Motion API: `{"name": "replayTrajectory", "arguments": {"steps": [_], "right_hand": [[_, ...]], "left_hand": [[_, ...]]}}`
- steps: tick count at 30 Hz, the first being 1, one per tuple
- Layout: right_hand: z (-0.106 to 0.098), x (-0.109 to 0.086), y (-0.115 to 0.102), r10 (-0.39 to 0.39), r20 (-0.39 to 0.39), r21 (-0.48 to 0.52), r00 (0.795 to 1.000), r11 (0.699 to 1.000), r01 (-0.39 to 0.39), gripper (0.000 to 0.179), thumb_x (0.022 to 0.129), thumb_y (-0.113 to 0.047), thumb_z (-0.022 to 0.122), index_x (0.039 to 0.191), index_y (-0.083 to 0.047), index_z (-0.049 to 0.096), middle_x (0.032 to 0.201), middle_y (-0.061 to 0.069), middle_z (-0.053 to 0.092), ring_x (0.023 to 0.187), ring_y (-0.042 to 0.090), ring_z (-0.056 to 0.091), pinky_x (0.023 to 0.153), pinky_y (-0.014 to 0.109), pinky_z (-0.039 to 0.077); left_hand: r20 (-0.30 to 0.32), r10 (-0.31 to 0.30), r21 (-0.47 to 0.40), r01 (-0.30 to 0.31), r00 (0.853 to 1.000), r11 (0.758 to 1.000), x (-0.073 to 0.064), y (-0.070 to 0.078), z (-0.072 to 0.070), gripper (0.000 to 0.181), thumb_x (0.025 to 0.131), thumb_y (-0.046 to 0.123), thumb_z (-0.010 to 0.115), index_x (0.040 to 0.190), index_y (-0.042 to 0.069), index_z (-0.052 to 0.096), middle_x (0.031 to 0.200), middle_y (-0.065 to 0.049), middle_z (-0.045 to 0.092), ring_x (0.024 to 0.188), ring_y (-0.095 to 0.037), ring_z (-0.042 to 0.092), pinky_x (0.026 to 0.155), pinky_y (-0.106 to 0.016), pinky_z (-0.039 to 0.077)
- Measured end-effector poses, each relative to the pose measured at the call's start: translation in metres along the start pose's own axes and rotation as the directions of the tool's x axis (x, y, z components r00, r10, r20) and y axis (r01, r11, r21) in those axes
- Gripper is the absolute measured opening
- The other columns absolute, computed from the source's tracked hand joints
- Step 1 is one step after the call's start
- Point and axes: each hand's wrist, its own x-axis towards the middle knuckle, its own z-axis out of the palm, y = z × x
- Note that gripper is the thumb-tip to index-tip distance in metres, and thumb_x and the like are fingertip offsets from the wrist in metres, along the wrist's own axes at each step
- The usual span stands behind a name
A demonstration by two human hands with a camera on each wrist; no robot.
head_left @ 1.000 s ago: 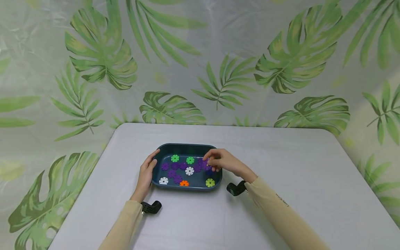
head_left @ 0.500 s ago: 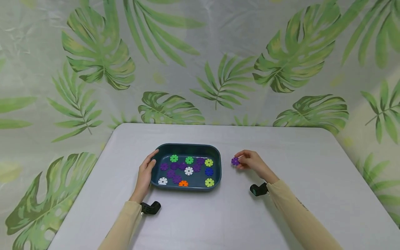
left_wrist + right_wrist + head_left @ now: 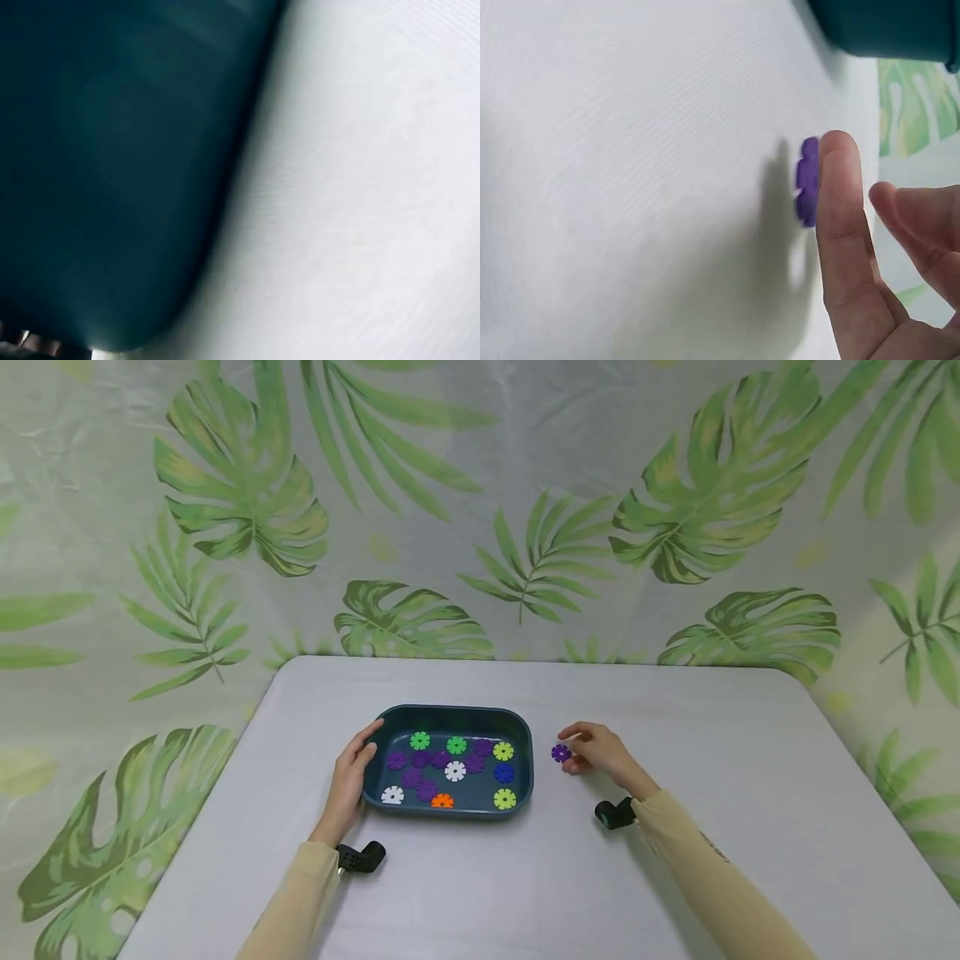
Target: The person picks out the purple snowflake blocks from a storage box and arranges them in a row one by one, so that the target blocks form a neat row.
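In the head view a dark teal tray (image 3: 450, 812) holds several notched plastic building discs, among them a white disc (image 3: 454, 771), an orange disc (image 3: 442, 801) and a blue disc (image 3: 504, 772). My left hand (image 3: 350, 777) holds the tray's left end, thumb at the rim. Right of the tray, a purple building disc (image 3: 561, 752) lies on the white cloth. Around it my right hand (image 3: 600, 755) has thumb and fingers spread apart. The right wrist view shows that purple disc (image 3: 807, 182) partly hidden behind a finger (image 3: 840, 202).
The white-covered table (image 3: 675, 727) reaches out to the right of the tray. A leaf-printed curtain (image 3: 525, 527) hangs behind its back edge. Black wrist cameras sit at both cuffs, the right camera (image 3: 615, 814) close over the cloth.
My right hand has carried the purple disc out of the tray to the right, set it on the cloth and let go. My left hand has stayed at the tray.
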Motion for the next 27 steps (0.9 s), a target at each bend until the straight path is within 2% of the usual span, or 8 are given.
{"name": "replayTrajectory", "arguments": {"steps": [4,8,12,19,26,27], "right_hand": [[0.004,-0.005,-0.014,-0.082,0.011,0.053,0.997,0.995,0.081,0.029,0.095,0.0,0.045,0.121,0.012,0.053,0.101,0.027,0.057,0.07,0.019,0.064,0.07,0.034,0.057],[0.013,-0.01,-0.031,-0.173,0.035,0.14,0.984,0.976,0.166,0.029,0.098,-0.001,0.046,0.122,0.013,0.052,0.105,0.031,0.051,0.076,0.025,0.066,0.073,0.038,0.056],[0.026,-0.012,-0.05,-0.22,0.07,0.197,0.973,0.959,0.203,0.029,0.1,-0.005,0.047,0.124,0.011,0.052,0.112,0.032,0.05,0.08,0.03,0.066,0.074,0.038,0.056],[0.062,-0.008,-0.075,-0.197,0.195,0.237,0.961,0.96,0.148,0.032,0.101,-0.007,0.044,0.128,0.01,0.049,0.125,0.03,0.049,0.085,0.028,0.065,0.078,0.034,0.055],[0.093,-0.001,-0.08,-0.116,0.316,0.195,0.942,0.979,0.056,0.032,0.102,-0.005,0.039,0.129,0.009,0.048,0.126,0.028,0.049,0.087,0.027,0.065,0.08,0.035,0.055],[0.095,0.001,-0.08,-0.104,0.325,0.185,0.94,0.982,0.045,0.032,0.102,-0.004,0.038,0.129,0.009,0.048,0.126,0.027,0.049,0.088,0.027,0.065,0.08,0.036,0.055]], "left_hand": [[0.028,-0.012,-0.005,0.012,1.0,1.0,0.004,-0.005,-0.006,0.04,0.103,0.009,0.04,0.143,0.004,0.043,0.152,-0.01,0.031,0.143,-0.022,0.017,0.115,-0.04,0.012],[0.041,-0.027,-0.001,0.027,0.999,1.0,0.005,-0.006,-0.009,0.041,0.103,0.01,0.041,0.143,0.005,0.043,0.153,-0.01,0.03,0.143,-0.022,0.015,0.115,-0.039,0.01],[0.043,-0.042,-0.004,0.042,0.998,0.999,0.005,-0.008,-0.009,0.041,0.103,0.012,0.041,0.144,0.009,0.043,0.152,-0.004,0.031,0.142,-0.017,0.016,0.115,-0.037,0.01],[0.028,-0.007,-0.008,0.007,1.0,1.0,0.005,-0.011,-0.006,0.04,0.104,0.012,0.039,0.144,0.007,0.042,0.152,-0.006,0.032,0.142,-0.017,0.019,0.115,-0.037,0.013],[0.03,0.023,-0.021,-0.022,0.999,1.0,0.004,-0.013,-0.005,0.04,0.104,0.012,0.039,0.144,0.007,0.042,0.152,-0.006,0.033,0.141,-0.016,0.02,0.115,-0.037,0.013],[0.034,0.024,-0.023,-0.023,0.999,0.999,0.003,-0.009,-0.004,0.041,0.104,0.012,0.039,0.144,0.006,0.042,0.152,-0.006,0.032,0.141,-0.017,0.02,0.115,-0.037,0.013]]}}
